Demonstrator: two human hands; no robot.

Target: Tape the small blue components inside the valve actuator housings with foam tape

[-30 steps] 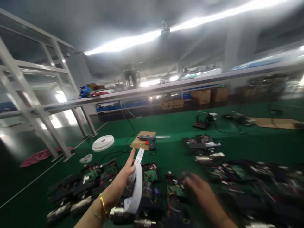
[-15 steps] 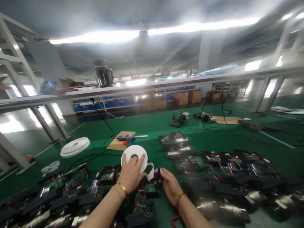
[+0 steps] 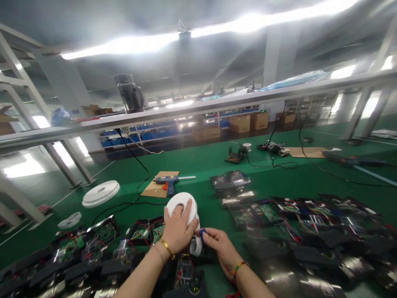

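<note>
My left hand (image 3: 178, 229) is closed around a white roll of tape (image 3: 182, 205), fingers over its face and a thumb near the hole. A loose end of the tape (image 3: 195, 246) hangs down between my hands. My right hand (image 3: 217, 245) pinches a small blue object (image 3: 201, 233) against that loose end. Both hands hover above circuit boards with wires (image 3: 145, 234) that lie on the green table (image 3: 201, 165).
Several black electronic assemblies (image 3: 294, 219) spread across the front and right. A blue glue gun (image 3: 169, 182) lies on cardboard behind my hands. White tape rolls (image 3: 101, 192) sit at left. Cables, tools and a metal frame (image 3: 71, 165) stand further back.
The view swung right and steadied. My left hand went from holding a strip up to gripping the roll; my right hand came in and pinched the loose end, and both hands lowered slightly.
</note>
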